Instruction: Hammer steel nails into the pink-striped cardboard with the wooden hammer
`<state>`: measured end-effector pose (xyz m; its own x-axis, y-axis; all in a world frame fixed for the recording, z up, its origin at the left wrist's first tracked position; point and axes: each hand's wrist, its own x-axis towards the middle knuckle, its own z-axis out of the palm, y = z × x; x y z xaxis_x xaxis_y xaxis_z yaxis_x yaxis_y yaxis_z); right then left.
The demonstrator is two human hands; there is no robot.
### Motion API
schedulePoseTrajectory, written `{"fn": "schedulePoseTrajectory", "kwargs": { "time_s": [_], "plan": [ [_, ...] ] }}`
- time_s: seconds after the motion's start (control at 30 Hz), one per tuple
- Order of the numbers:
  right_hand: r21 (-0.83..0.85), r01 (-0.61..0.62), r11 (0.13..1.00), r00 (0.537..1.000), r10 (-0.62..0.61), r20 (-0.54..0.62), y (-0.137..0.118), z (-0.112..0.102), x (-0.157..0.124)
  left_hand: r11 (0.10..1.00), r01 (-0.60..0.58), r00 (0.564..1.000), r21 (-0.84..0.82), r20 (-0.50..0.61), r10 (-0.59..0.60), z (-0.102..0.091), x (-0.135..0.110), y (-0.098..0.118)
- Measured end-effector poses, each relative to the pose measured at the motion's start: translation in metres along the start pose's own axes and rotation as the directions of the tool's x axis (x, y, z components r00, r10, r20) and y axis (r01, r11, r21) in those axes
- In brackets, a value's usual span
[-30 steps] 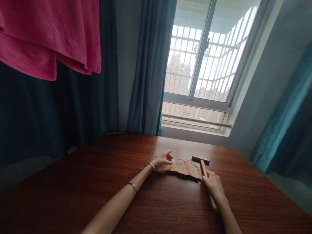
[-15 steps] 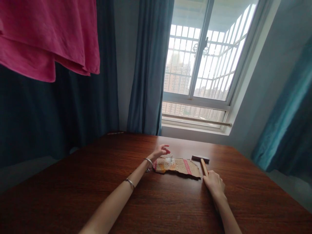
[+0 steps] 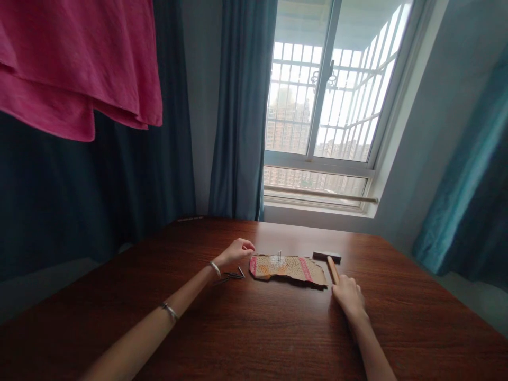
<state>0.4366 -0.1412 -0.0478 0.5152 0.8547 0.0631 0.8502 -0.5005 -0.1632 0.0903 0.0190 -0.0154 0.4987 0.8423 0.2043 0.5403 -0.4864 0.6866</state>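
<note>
My right hand is closed around the wooden handle of a hammer, whose dark head rests on the table. A torn piece of patterned cardboard lies between my hands, with pink bands and dots. Thin nails stand upright in it near its far edge, over a whitish patch. Just left of the cardboard, my left hand hovers with loosely bent fingers, and nothing shows in them. Several loose nails lie on the table beneath that wrist.
The brown wooden table reaches to the wall below a barred window. Blue curtains hang at the back and sides. A pink cloth hangs at the upper left.
My left hand has moved left, from above the cardboard to beside it, uncovering the loose nails. My right hand and the hammer stay nearly where they were.
</note>
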Motion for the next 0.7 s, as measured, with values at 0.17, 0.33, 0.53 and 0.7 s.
{"fn": "schedulePoseTrajectory", "kwargs": {
  "time_s": [0.17,0.33,0.53,0.7],
  "plan": [
    [-0.019,-0.014,1.000,0.990,0.011,-0.137,-0.004,-0.004,-0.003,0.986,0.033,0.999,0.165,0.027,-0.038,-0.026,-0.037,-0.018],
    [0.050,0.117,0.992,0.938,-0.094,-0.335,-0.014,-0.004,-0.004,0.970,0.123,0.984,0.209,0.100,-0.146,-0.044,-0.066,-0.028],
    [0.218,0.226,0.949,0.935,-0.149,-0.322,-0.025,-0.006,-0.009,0.972,0.114,0.975,0.205,0.165,-0.149,-0.044,-0.092,-0.028],
    [0.307,0.298,0.904,0.924,-0.193,-0.329,-0.026,-0.004,-0.009,0.967,0.133,0.976,0.219,0.139,-0.165,-0.041,-0.101,-0.030]
  ]
}}
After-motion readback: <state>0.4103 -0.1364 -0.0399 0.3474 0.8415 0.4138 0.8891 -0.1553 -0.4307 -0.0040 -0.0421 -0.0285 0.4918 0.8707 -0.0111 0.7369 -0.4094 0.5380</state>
